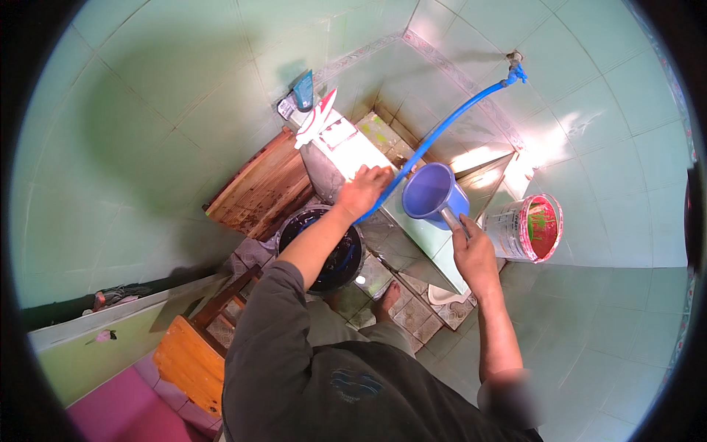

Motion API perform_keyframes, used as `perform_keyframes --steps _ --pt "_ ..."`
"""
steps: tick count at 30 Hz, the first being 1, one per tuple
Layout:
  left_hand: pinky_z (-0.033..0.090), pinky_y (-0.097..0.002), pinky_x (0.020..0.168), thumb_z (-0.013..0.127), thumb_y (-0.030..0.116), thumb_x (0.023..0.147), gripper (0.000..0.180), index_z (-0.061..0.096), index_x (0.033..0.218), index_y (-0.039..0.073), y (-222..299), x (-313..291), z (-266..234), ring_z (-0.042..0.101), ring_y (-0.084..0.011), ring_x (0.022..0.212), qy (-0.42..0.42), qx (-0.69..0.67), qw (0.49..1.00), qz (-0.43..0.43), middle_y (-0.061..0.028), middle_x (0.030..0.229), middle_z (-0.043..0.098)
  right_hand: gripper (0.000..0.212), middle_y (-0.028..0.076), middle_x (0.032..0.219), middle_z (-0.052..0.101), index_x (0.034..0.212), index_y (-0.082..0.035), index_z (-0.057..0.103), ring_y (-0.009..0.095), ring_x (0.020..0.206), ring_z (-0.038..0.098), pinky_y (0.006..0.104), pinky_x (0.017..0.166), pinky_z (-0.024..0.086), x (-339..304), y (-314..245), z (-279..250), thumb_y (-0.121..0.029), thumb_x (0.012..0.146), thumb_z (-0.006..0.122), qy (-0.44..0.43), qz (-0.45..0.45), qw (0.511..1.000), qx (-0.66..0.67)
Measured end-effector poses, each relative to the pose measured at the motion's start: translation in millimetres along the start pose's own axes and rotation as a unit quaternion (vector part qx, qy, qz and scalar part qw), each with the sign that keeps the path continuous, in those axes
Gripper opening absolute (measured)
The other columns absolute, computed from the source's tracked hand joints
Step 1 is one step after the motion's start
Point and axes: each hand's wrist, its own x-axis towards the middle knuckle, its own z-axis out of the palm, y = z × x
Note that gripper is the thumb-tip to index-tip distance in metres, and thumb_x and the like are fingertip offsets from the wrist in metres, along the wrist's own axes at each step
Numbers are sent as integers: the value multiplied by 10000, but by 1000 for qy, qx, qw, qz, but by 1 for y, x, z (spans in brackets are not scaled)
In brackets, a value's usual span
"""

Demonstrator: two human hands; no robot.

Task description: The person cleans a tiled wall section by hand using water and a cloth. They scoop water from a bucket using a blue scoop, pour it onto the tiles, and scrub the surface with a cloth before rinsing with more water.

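Note:
A blue water dipper (427, 193) is tilted above the tiled ledge (368, 152). My right hand (475, 254) is closed around its handle. My left hand (364, 190) reaches over the ledge, its fingers spread beside the blue hose (443, 127). Whether those fingers touch the hose or the ledge is hard to make out. From the wall tap (515, 71) the hose curves down past my left wrist toward a black bucket (356, 263), which my forearm partly covers.
Right of the dipper stands a white paint pail (508, 230) with a red-stained rim. A scrub brush (317, 120) and a teal tube (303, 92) lie at the ledge's far end. Wooden boards (261, 191) lean left; an orange wooden piece (190, 361) stands nearer.

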Motion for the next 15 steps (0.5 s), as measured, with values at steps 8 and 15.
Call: perform_keyframes --steps 8,15 --pt "519 -322 854 631 184 913 390 543 1272 56 -90 5 36 620 -182 1024 101 -427 877 -196 -88 1120 650 457 364 1001 652 1231 117 590 457 967 671 467 868 516 -8 -2 -8 -254 976 510 -10 18 999 33" --pt "530 -323 827 608 182 935 225 690 1066 19 -57 17 16 662 -177 946 85 -346 928 -107 -68 1058 708 470 351 996 663 1249 110 586 451 978 672 452 866 519 -15 8 -16 -271 986 510 15 -3 1000 7"
